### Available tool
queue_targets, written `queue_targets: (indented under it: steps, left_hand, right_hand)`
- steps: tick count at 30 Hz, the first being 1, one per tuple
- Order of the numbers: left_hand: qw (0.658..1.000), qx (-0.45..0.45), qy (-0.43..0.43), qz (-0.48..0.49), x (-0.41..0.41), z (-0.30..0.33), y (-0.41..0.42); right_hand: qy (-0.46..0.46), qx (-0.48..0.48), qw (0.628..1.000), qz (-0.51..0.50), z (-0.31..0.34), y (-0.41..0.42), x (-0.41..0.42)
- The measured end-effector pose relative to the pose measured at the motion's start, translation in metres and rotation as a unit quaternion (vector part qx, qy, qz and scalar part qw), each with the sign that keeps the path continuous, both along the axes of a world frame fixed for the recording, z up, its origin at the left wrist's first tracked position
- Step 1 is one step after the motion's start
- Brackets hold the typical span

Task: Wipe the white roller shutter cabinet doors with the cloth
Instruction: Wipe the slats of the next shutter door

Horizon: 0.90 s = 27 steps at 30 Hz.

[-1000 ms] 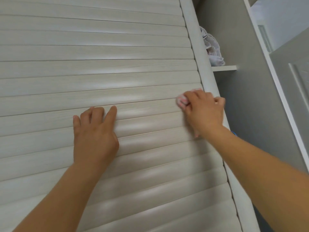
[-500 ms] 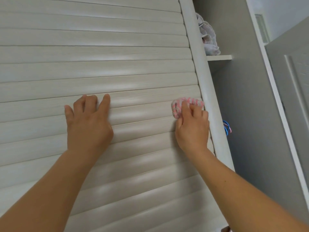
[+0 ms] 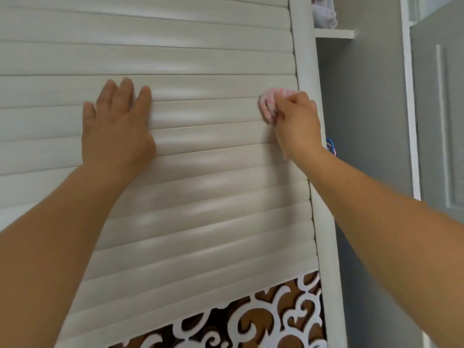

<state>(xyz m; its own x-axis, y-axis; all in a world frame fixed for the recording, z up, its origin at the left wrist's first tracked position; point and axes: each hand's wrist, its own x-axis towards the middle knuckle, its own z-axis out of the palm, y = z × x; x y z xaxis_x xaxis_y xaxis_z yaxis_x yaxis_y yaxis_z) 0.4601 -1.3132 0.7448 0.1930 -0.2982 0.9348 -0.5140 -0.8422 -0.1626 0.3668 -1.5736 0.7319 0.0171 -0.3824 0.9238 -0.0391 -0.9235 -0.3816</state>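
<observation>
Left hand [image 3: 116,129] flat, fingers straight, on one roller shutter door [image 3: 200,159]; right hand [image 3: 297,123] pinches one pink cloth [image 3: 267,104] at 3 o'clock beside frame post [image 3: 305,66]. One shelf [image 3: 334,33], one rag bundle [image 3: 325,13] at 1 o'clock.

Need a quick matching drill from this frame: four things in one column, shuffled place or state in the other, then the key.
Things:
1. left hand
2. right hand
3. cloth
4. bundled fabric

Descriptions:
A. pink and white, bunched in a grip near the right frame post
B. flat on the shutter slats, fingers straight
C. on the small shelf, top right
D. fingers curled, pressing against the shutter by its right edge

Pairs: 1-B, 2-D, 3-A, 4-C
</observation>
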Motion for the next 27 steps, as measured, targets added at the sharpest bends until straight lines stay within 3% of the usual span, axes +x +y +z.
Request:
queue_targets:
  steps: [3, 6, 8, 11, 12, 14, 15, 17, 19, 23, 27]
  left_hand:
    - [1.000, 0.006, 0.018, 0.008, -0.003, -0.002, 0.001]
    - [0.999, -0.003, 0.037, -0.002, -0.006, -0.003, -0.001]
    - [0.998, -0.011, 0.052, -0.015, -0.009, -0.004, 0.000]
    - [0.997, -0.009, 0.070, -0.022, -0.013, -0.006, 0.004]
    - [0.997, -0.004, 0.074, -0.018, -0.014, -0.007, 0.005]
    - [0.997, 0.009, 0.081, 0.000, -0.016, -0.009, 0.009]
    - [0.996, 0.013, 0.085, 0.007, -0.016, -0.010, 0.010]
    - [0.996, 0.013, 0.093, 0.011, -0.018, -0.011, 0.010]
    - [0.995, 0.009, 0.099, 0.010, -0.020, -0.012, 0.009]
    - [0.994, 0.016, 0.106, 0.013, -0.022, -0.023, 0.010]
    - [0.992, 0.041, 0.111, 0.030, -0.024, -0.031, 0.019]
  right_hand:
    - [-0.026, -0.019, 0.999, 0.032, -0.013, 0.024, 0.010]
    - [0.034, -0.168, 0.985, -0.005, -0.053, 0.054, 0.029]
    - [0.040, -0.228, 0.973, 0.024, -0.074, 0.065, 0.035]
    - [0.057, -0.348, 0.936, 0.015, -0.070, 0.054, 0.024]
    - [0.056, -0.333, 0.941, 0.016, -0.059, 0.049, 0.018]
    - [0.008, -0.187, 0.981, 0.056, -0.025, 0.039, 0.012]
    - [-0.015, -0.114, 0.993, 0.024, -0.011, 0.036, 0.012]
    - [-0.025, -0.057, 0.998, 0.022, -0.003, 0.047, 0.018]
    - [-0.022, -0.102, 0.992, 0.073, -0.020, 0.069, 0.033]
    - [0.024, -0.289, 0.955, 0.059, -0.079, 0.104, 0.059]
    - [0.043, -0.378, 0.924, 0.044, -0.063, 0.091, 0.051]
